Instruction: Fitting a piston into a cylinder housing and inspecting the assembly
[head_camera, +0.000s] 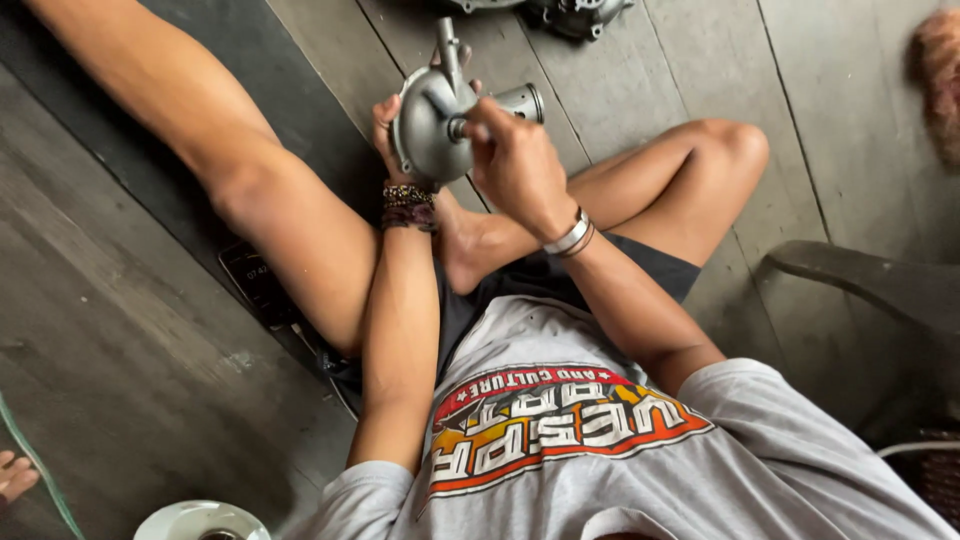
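Head view looks straight down on a person seated on a grey wooden plank floor (120, 380), and nearest the camera is a grey short-sleeved shirt with a red, orange and white print (560, 440) across the chest. Beside the left sleeve, at the bottom edge, sits a white round roll with a dark hole in its middle (200, 522). Both forearms reach forward from the shirt over dark shorts (640, 268); one leg stretches out to the left over a black mat (150, 190), the other is folded with the knee to the right, and a bare foot lies between the forearms. A flat dark plate (258, 280) lies on the floor under the stretched leg. Farther on, the left hand (388, 135), with beaded bracelets at the wrist, is curled around the back rim of a round grey cast-metal engine part with a short tube and a projecting arm (435, 120), holding it up above the foot. The right hand (515, 165), with bands at its wrist, is closed with its fingers at the centre of the part's face. Beyond, at the top edge, more grey metal castings (560, 12) rest on the floor.
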